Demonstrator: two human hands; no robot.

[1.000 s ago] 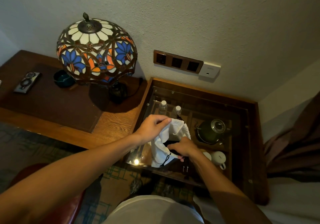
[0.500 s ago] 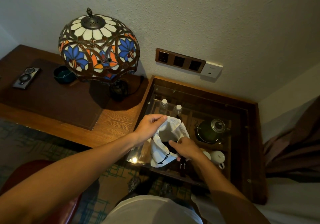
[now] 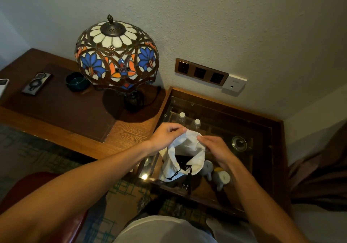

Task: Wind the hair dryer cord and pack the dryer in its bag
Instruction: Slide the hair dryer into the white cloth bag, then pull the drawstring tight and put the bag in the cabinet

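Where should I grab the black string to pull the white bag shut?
Probably the knotted ends of the black drawstring, hanging loose at the near side of the white bag. Come from your own side, below the mouth, and pull toward you; both hands now pinch the far rim.

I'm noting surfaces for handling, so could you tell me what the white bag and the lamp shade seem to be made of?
The white bag looks like soft matte woven cloth: it folds and gathers at its drawstring mouth. The lamp shade looks like stained glass: glossy white, blue and orange panes set in dark metal-looking seams, glowing from inside.
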